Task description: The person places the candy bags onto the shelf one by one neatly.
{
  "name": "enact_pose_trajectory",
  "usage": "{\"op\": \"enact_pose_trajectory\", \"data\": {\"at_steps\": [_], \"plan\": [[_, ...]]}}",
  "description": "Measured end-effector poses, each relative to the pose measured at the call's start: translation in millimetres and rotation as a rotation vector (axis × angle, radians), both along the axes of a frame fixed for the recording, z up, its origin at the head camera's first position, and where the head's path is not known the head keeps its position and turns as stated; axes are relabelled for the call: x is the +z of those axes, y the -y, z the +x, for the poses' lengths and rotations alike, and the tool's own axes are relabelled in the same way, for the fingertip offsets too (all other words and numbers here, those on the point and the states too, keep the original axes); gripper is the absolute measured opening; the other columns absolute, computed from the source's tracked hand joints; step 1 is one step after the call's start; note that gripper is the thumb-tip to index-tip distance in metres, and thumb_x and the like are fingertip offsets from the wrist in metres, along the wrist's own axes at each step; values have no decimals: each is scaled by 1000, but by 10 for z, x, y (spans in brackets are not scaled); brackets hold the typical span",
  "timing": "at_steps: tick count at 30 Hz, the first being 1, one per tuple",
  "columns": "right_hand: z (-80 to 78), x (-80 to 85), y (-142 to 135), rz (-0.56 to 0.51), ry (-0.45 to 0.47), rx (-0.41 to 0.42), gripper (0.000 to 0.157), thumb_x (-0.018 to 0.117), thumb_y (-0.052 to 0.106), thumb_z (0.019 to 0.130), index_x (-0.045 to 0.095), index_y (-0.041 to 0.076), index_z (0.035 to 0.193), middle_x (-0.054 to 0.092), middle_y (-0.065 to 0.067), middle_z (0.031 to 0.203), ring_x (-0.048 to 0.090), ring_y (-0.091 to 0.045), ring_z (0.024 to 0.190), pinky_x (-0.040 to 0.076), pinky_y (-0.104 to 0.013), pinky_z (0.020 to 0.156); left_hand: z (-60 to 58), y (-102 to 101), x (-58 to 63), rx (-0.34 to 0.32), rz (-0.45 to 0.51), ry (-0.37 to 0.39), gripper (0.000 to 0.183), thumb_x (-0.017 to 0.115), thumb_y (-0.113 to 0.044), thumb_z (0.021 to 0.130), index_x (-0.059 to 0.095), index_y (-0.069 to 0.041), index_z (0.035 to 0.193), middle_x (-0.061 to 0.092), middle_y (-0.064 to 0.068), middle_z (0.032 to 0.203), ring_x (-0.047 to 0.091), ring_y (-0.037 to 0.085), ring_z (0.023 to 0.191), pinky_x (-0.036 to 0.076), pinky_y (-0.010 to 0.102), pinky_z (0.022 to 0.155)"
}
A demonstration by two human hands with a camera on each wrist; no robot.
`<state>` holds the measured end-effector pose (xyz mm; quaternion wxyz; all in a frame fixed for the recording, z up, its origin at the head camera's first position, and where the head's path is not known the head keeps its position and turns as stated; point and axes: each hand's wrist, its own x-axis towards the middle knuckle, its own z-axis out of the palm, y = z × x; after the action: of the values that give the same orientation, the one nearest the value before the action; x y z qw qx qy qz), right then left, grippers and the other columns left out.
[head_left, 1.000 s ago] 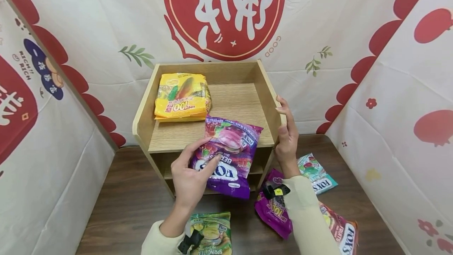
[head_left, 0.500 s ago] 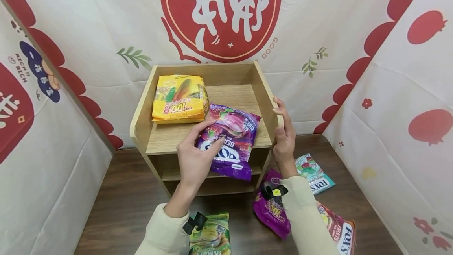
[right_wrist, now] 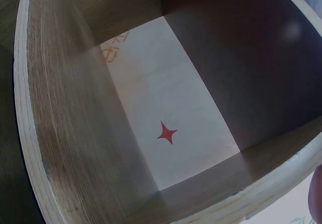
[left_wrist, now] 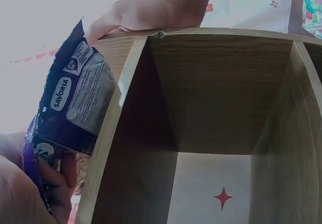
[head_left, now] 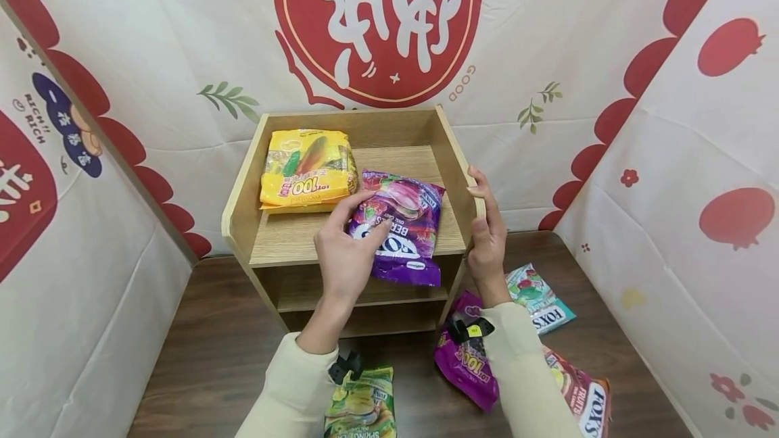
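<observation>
My left hand (head_left: 347, 249) pinches a purple Fox's berries candy bag (head_left: 406, 222) by its left edge, thumb on the printed front. The bag is over the front part of the top shelf (head_left: 304, 245) of a small wooden rack, its lower end jutting past the front edge. In the left wrist view the back of the candy bag (left_wrist: 83, 98) lies close along the shelf's edge. My right hand (head_left: 487, 242) holds the rack's right side panel (head_left: 456, 174) near its front corner. Left of the purple bag sits a yellow candy bag (head_left: 307, 171).
On the dark wooden table (head_left: 201, 350) lie a green bag (head_left: 362, 404) in front, a magenta bag (head_left: 465, 357) beside the rack, and a teal bag (head_left: 538, 299) and a red bag (head_left: 581, 391) at right. Printed cloth walls (head_left: 389, 86) surround the table.
My left hand has moved the purple bag forward and slightly right, farther onto the top shelf. The right hand has kept its hold on the side panel.
</observation>
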<state>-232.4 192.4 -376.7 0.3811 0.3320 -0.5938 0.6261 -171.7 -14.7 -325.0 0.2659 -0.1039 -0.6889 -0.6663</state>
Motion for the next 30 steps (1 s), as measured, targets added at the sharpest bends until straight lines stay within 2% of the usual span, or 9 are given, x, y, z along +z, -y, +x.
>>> {"op": "enact_pose_trajectory", "data": {"at_steps": [7,15,24,27,30], "plan": [[-8,-10,11,-2,-3,4,61,50,50,93,48,-3,123,36,-22,146,27,-41,134,26,-51,109,-80,-55,-11,36,-21,20,40,79,-7,77,68,-14,115,65,4,115,63,19,98,54,34,83],[6,-3,25,-4,-2,15,61,50,50,93,47,-3,124,35,-21,147,26,-41,134,28,-50,107,-126,-129,-26,145,-96,7,42,81,-6,74,68,-12,114,69,12,106,66,21,89,57,34,75],[10,1,14,2,5,0,63,49,51,94,47,-4,123,35,-21,146,28,-41,133,29,-48,107,-135,-112,-44,154,-176,-24,42,79,-13,79,67,-6,118,66,11,115,63,21,98,54,37,85],[4,-7,8,-1,2,-4,63,49,52,94,47,-4,122,36,-21,146,28,-41,133,29,-48,107,-120,-83,-46,152,-229,1,43,79,-17,80,66,-6,119,66,11,116,62,21,101,52,36,88],[2,-13,4,-4,7,3,62,49,51,94,47,-4,123,35,-21,146,28,-41,133,30,-47,106,-92,-65,-54,160,-306,9,46,78,-19,80,64,-5,121,65,14,109,60,24,98,51,38,86]]}}
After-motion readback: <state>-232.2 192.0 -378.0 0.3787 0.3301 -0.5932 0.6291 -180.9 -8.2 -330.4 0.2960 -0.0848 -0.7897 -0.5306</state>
